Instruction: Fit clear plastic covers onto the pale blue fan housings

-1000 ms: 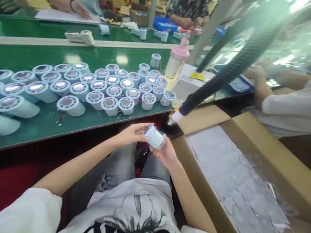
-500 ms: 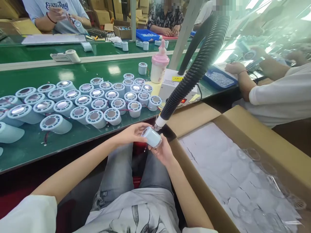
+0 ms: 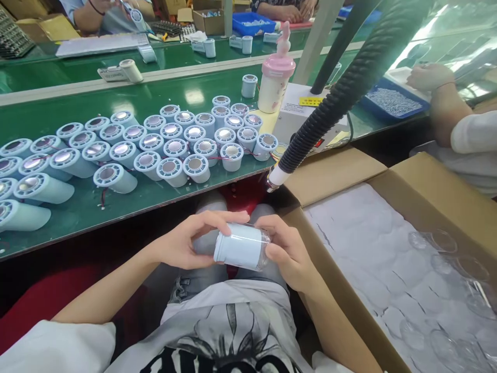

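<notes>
Head view: left hand [image 3: 190, 235] grips blue cylinder [image 3: 237, 246] near rimmed end; right hand [image 3: 289, 251] holds clear cover [image 3: 264, 252] around it.

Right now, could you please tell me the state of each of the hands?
Left hand: closed, holding the light-blue cylinder near its rimmed end.
Right hand: closed, holding the clear cover at the cylinder's other end.

green bench [image 3: 155, 90] w/ pale strip [image 3: 174, 73], grey post [image 3: 319, 44], bkgd cardbd boxes [image 3: 209, 23], glare [image 3: 462, 39] top R
</notes>
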Tool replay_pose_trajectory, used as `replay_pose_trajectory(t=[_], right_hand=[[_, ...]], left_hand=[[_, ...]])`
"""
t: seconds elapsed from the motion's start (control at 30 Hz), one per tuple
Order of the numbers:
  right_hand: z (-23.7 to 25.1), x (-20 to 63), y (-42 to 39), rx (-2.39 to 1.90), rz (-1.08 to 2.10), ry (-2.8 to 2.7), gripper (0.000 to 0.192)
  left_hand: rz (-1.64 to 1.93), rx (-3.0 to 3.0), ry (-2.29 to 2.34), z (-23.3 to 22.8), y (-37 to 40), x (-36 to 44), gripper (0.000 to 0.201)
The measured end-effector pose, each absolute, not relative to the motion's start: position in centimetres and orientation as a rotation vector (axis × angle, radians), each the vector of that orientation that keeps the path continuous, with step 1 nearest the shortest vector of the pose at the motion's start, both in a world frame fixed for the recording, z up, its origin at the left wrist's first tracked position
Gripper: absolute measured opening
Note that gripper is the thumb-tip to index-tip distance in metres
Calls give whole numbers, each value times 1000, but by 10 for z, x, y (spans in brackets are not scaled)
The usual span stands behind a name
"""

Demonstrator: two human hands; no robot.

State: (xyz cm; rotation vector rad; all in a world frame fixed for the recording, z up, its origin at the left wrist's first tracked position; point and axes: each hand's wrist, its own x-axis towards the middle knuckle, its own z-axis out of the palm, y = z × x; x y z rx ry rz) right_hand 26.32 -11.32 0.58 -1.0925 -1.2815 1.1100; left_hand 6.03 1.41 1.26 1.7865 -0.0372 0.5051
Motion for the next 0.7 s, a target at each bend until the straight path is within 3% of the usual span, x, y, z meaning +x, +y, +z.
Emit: replay_pose_trajectory(t=[0.13,0.4,0.7], right_hand=[[13,258,-117,-1111,1130,-1274,31],[17,247,-120,-1118,1503,-891,35],[7,238,-110,-1099,1883,-641,57]], left_hand=[[524,1849,-50,18,10,56,63],[532,1954,-15,22,7,54,81],[564,2091,58,17,3,53,72]])
